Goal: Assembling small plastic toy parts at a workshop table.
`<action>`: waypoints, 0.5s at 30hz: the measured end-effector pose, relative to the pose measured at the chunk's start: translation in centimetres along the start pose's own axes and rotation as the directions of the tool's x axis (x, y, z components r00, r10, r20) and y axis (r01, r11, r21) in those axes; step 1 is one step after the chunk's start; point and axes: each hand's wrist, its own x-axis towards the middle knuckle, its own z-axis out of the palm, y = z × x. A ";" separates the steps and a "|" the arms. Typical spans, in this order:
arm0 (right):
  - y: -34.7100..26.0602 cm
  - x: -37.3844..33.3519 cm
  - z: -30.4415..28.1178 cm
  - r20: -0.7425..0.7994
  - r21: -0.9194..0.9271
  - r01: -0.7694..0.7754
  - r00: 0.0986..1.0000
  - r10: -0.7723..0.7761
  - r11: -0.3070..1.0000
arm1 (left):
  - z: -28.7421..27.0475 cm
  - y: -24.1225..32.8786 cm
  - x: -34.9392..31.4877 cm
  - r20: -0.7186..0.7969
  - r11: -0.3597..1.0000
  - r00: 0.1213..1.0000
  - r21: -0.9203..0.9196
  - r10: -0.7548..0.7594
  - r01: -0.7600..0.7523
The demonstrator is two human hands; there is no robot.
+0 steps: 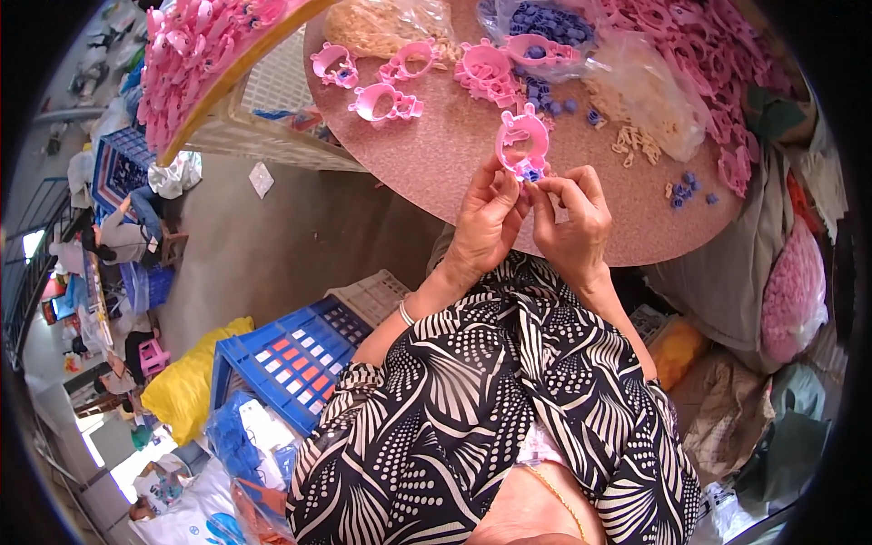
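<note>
My left hand (488,218) and my right hand (574,218) meet over the near edge of the table. Both pinch the lower end of a pink plastic ring-shaped frame (542,138) with small ears on top. A small blue plastic piece (532,175) sits at that lower end, between my fingertips; how it is fitted there is partly hidden. Farther off on the tabletop lie similar pink frames (381,103), one (334,66) with a blue piece on it. Small loose blue pieces (540,94) are heaped beyond my hands.
Around the round pink table (427,163) are a bag of blue pieces (545,27), a bag of beige pieces (636,86), loose beige clips (638,143) and a pink heap (699,45). Blue crates (291,359) stand at my left. Other people (127,238) sit at far left.
</note>
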 end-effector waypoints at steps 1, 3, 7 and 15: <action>-0.2 0.0 0.1 -0.009 0.043 -0.028 1.000 0.028 0.999 | 0.0 0.0 0.0 0.000 1.000 1.000 -0.001 0.000 0.000; -0.5 0.0 0.2 -0.016 0.085 -0.055 0.998 0.056 0.995 | 0.0 -0.1 0.0 0.021 1.000 1.000 0.024 0.015 -0.016; -0.3 0.2 0.1 0.060 0.034 -0.047 0.997 0.045 0.998 | -0.6 -0.2 0.0 0.024 0.997 0.998 0.050 0.055 -0.056; -0.8 1.0 -1.1 0.052 0.047 -0.097 0.994 0.095 0.994 | 0.3 1.6 -0.1 -0.025 0.998 0.998 -0.028 -0.051 0.051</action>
